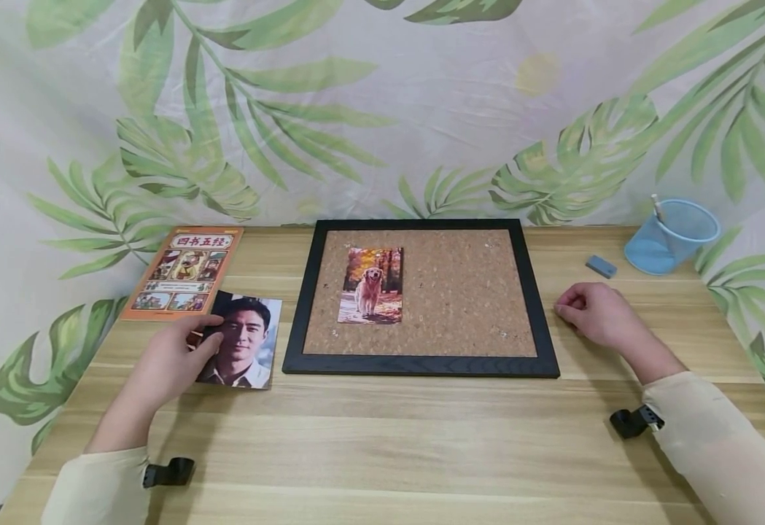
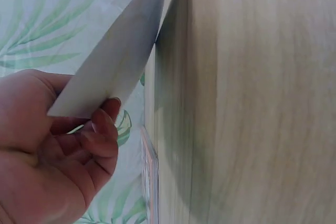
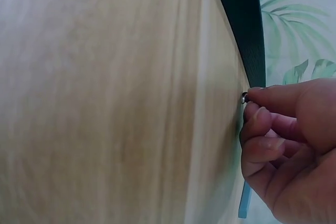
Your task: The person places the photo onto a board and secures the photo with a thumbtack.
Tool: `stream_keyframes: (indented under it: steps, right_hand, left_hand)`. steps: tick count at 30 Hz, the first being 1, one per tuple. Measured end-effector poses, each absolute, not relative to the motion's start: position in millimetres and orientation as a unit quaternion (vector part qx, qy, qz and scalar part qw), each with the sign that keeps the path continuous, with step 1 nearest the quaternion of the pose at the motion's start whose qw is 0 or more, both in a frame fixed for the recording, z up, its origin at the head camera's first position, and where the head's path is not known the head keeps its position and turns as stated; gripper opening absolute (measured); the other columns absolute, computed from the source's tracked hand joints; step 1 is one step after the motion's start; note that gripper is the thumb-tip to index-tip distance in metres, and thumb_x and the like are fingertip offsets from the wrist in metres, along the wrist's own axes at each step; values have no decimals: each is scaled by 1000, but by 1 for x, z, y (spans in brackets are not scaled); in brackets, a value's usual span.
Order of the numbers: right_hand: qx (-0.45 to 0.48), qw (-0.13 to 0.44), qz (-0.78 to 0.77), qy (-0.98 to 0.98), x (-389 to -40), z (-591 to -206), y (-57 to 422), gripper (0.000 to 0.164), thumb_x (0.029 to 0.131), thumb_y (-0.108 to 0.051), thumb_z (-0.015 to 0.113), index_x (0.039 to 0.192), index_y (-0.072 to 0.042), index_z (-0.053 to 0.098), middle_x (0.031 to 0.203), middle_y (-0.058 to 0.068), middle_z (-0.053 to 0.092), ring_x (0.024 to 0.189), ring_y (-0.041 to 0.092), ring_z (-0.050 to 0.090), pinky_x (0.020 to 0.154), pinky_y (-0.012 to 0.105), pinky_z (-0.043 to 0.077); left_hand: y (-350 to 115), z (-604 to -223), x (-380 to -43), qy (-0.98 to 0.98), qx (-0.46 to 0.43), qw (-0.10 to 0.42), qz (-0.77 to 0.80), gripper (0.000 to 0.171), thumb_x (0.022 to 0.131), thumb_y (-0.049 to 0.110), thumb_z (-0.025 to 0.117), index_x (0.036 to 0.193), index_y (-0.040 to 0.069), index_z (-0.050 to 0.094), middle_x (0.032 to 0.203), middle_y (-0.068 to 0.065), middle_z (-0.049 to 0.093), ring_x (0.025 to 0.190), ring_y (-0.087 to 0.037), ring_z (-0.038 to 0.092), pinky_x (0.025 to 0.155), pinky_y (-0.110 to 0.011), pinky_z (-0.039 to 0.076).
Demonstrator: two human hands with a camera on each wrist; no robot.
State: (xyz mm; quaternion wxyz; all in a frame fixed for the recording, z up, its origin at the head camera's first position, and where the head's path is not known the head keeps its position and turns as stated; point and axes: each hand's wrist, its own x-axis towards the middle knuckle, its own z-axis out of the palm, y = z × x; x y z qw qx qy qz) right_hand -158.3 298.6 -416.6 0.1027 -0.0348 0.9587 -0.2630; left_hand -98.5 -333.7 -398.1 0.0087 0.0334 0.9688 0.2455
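Observation:
My left hand [image 1: 171,356] pinches the left edge of a portrait photo [image 1: 251,346] between thumb and fingers. In the left wrist view the photo's pale back [image 2: 113,56] shows, tilted up off the table, with its far end low near the tabletop. My right hand [image 1: 595,312] is just right of the framed cork board [image 1: 461,292], fingers curled. Its thumb and fingertip pinch a small shiny pushpin [image 3: 244,98], mostly hidden, close to the table. A dog photo [image 1: 370,286] lies on the left part of the cork, with a small pin near its top edge.
An orange booklet [image 1: 181,273] lies at the back left, partly behind the portrait photo. At the back right stand a blue mesh pen cup [image 1: 671,237] with one stick in it and a small blue-grey block [image 1: 601,266]. Several clear pins dot the cork. A leaf-patterned cloth [image 1: 421,109] hangs behind.

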Motion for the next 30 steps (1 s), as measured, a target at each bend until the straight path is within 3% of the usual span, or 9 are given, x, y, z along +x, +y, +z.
stream_keyframes:
  steps: [3, 7, 14, 24, 30]
  right_hand:
    - [-39, 98, -254, 961, -159, -418, 299, 20, 105, -16, 68, 105, 3, 75, 85, 10, 72, 75, 17, 60, 71, 33, 46]
    - [-46, 95, -249, 963, -160, -419, 299, 19, 104, -16, 69, 103, 2, 75, 85, 10, 72, 77, 18, 60, 73, 33, 46]
    - [-60, 90, -244, 964, -158, -417, 297, 18, 104, -16, 69, 102, 1, 74, 87, 11, 71, 79, 20, 61, 73, 35, 46]
    - [-59, 85, -246, 964, -151, -407, 295, 18, 102, -15, 69, 101, 1, 73, 89, 12, 73, 81, 21, 64, 74, 34, 48]
    - [-52, 107, -258, 959, -149, -405, 296, 19, 104, -16, 67, 106, 2, 74, 89, 10, 73, 78, 16, 64, 72, 33, 49]
  left_hand:
    - [-333, -395, -96, 965, 23, -10, 260, 34, 108, 17, 64, 136, -2, 69, 110, -25, 74, 87, -21, 66, 67, -27, 49]
    - [-329, -392, -95, 957, 16, -37, 288, 34, 108, 20, 65, 137, 3, 70, 94, -14, 68, 76, -7, 55, 62, -24, 44]
    - [-306, -386, -98, 937, 25, -67, 342, 30, 105, 16, 71, 131, 2, 74, 99, -16, 73, 77, 2, 57, 62, -17, 48]
    - [-258, -388, -117, 904, 80, -23, 419, 33, 102, 9, 73, 133, -2, 73, 101, -18, 74, 81, -2, 61, 66, -17, 52]
    - [-226, -390, -128, 899, 111, 24, 423, 38, 102, 9, 72, 139, 0, 70, 102, -15, 72, 82, -14, 61, 68, -21, 51]
